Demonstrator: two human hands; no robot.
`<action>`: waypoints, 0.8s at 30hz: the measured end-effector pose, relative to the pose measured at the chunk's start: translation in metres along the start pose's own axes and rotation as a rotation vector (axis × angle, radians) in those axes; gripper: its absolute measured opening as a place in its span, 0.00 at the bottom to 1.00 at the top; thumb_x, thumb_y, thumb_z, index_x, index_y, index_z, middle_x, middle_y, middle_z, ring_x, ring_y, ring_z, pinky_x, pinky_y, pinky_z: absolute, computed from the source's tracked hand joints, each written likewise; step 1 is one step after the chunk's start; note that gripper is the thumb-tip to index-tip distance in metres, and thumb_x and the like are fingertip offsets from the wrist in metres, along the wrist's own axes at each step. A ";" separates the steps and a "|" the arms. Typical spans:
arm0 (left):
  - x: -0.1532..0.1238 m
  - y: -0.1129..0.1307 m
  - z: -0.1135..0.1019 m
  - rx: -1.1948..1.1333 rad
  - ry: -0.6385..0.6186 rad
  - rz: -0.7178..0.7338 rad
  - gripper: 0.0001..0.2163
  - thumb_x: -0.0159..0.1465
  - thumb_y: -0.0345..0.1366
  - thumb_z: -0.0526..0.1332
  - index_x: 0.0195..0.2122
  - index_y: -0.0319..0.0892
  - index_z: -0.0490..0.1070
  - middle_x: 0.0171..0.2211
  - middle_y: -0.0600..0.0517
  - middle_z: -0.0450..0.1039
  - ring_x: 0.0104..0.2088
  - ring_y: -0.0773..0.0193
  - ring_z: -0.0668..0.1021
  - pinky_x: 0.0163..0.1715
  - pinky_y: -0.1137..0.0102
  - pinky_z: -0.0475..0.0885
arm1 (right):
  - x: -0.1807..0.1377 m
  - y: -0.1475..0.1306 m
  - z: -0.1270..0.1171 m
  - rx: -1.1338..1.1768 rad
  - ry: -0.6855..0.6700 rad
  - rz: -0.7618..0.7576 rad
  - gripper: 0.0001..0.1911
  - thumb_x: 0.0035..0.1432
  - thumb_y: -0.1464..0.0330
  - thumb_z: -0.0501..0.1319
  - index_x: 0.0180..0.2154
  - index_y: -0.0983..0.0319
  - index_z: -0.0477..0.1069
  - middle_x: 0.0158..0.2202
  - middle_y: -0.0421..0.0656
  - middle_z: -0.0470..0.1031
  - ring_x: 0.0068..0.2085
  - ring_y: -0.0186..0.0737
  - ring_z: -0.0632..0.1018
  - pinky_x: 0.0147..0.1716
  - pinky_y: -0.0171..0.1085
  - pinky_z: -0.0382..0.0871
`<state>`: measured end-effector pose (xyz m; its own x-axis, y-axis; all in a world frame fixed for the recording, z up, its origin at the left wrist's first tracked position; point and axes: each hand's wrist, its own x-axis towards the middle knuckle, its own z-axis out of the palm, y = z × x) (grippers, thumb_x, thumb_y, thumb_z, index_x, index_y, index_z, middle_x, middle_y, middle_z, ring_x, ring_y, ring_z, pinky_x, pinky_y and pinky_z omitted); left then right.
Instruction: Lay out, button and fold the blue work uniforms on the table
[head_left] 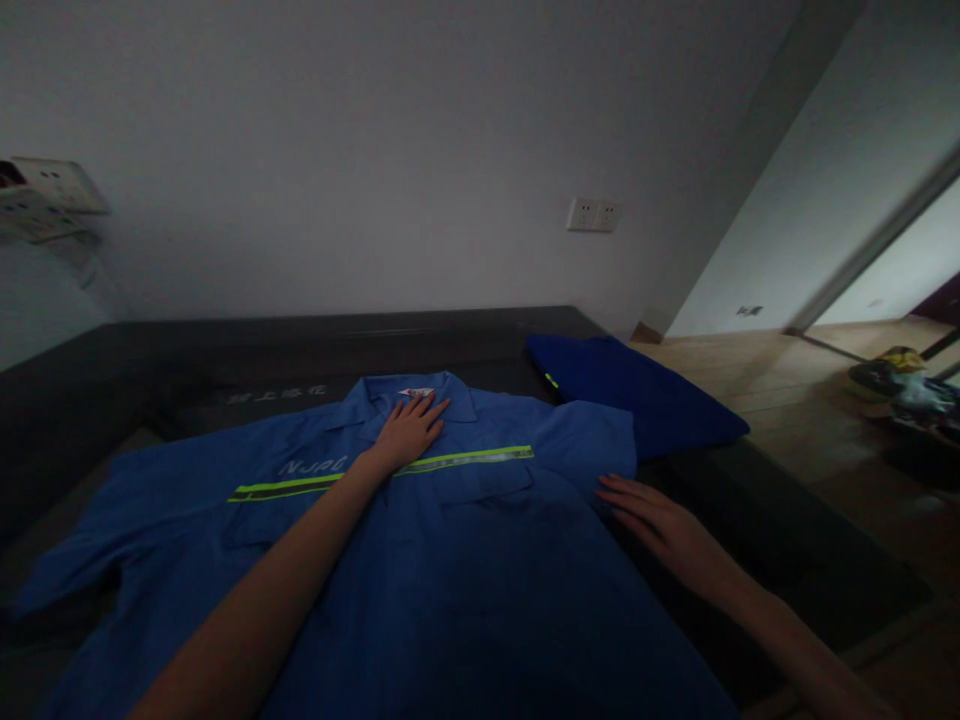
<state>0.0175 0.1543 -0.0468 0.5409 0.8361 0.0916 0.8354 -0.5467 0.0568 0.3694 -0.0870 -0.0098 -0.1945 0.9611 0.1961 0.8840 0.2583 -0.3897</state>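
A blue work shirt [465,560] with a yellow-green reflective stripe [315,484] across the chest lies spread out, front up, its collar [457,400] away from me. My left hand [411,432] rests flat on it just below the collar, fingers spread, beside a white label [415,392]. At the edge of the short sleeve [600,435] on the right is my right hand [652,515], fingers stretched out with the tips at the cloth; whether they press on it I cannot tell.
The shirt lies on a dark couch-like surface [262,400] against a pale wall [360,170]. Behind the right sleeve sits a folded dark-blue garment [637,390]. Wall sockets [594,215] are above it. Bags and loose items [904,390] stand on the floor at far right.
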 end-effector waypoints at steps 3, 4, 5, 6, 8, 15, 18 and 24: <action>-0.003 0.003 -0.001 0.043 0.032 0.020 0.23 0.69 0.44 0.43 0.65 0.52 0.49 0.65 0.48 0.50 0.65 0.52 0.54 0.61 0.50 0.49 | 0.023 -0.012 -0.012 0.047 0.111 0.005 0.17 0.64 0.61 0.51 0.47 0.56 0.73 0.51 0.44 0.73 0.53 0.44 0.72 0.54 0.48 0.65; -0.004 0.006 -0.002 0.064 0.067 0.033 0.23 0.69 0.43 0.43 0.64 0.51 0.51 0.65 0.48 0.50 0.65 0.52 0.54 0.61 0.50 0.47 | 0.034 -0.018 -0.016 0.060 0.126 -0.012 0.16 0.64 0.61 0.51 0.45 0.57 0.74 0.49 0.45 0.75 0.52 0.44 0.73 0.53 0.47 0.66; -0.006 0.009 -0.004 0.084 0.114 0.048 0.22 0.68 0.42 0.45 0.64 0.51 0.52 0.65 0.47 0.50 0.65 0.52 0.54 0.62 0.50 0.45 | 0.047 -0.023 -0.018 0.068 0.129 -0.034 0.15 0.64 0.61 0.51 0.44 0.58 0.74 0.47 0.45 0.76 0.50 0.43 0.74 0.52 0.47 0.66; -0.007 0.013 -0.007 0.098 0.170 0.066 0.22 0.68 0.42 0.46 0.64 0.51 0.53 0.66 0.47 0.50 0.65 0.52 0.53 0.62 0.50 0.42 | 0.062 -0.027 -0.020 0.070 0.121 -0.061 0.15 0.64 0.62 0.52 0.43 0.58 0.74 0.46 0.45 0.76 0.49 0.43 0.74 0.52 0.46 0.67; -0.011 0.020 -0.017 0.104 0.278 0.098 0.22 0.67 0.43 0.48 0.63 0.51 0.55 0.66 0.48 0.49 0.65 0.53 0.53 0.63 0.50 0.38 | 0.095 -0.033 -0.020 0.054 0.088 -0.100 0.13 0.63 0.65 0.52 0.43 0.59 0.74 0.44 0.45 0.77 0.47 0.42 0.75 0.50 0.44 0.67; -0.039 -0.030 -0.057 0.003 0.337 -0.147 0.19 0.67 0.40 0.47 0.58 0.47 0.62 0.58 0.48 0.64 0.58 0.57 0.65 0.61 0.53 0.50 | 0.212 -0.029 0.004 -0.198 -0.134 0.138 0.14 0.60 0.68 0.57 0.47 0.60 0.72 0.47 0.46 0.76 0.48 0.41 0.75 0.46 0.35 0.67; -0.069 -0.068 -0.053 -0.003 0.220 -0.291 0.20 0.66 0.42 0.49 0.58 0.46 0.63 0.58 0.47 0.63 0.58 0.54 0.65 0.58 0.55 0.57 | 0.241 -0.026 0.020 -0.249 -0.192 0.239 0.16 0.59 0.65 0.59 0.48 0.63 0.71 0.47 0.50 0.76 0.46 0.44 0.77 0.44 0.38 0.69; -0.113 -0.074 -0.025 -0.011 0.046 -0.338 0.26 0.66 0.52 0.44 0.65 0.56 0.48 0.66 0.52 0.49 0.64 0.51 0.55 0.59 0.49 0.52 | 0.270 -0.024 0.042 -0.215 -0.306 0.346 0.15 0.56 0.61 0.62 0.40 0.66 0.74 0.39 0.52 0.78 0.29 0.41 0.80 0.30 0.37 0.73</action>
<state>-0.1080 0.0992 -0.0361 0.2289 0.9672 0.1102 0.9654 -0.2401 0.1019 0.2777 0.1701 0.0151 0.0378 0.9797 -0.1967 0.9799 -0.0749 -0.1851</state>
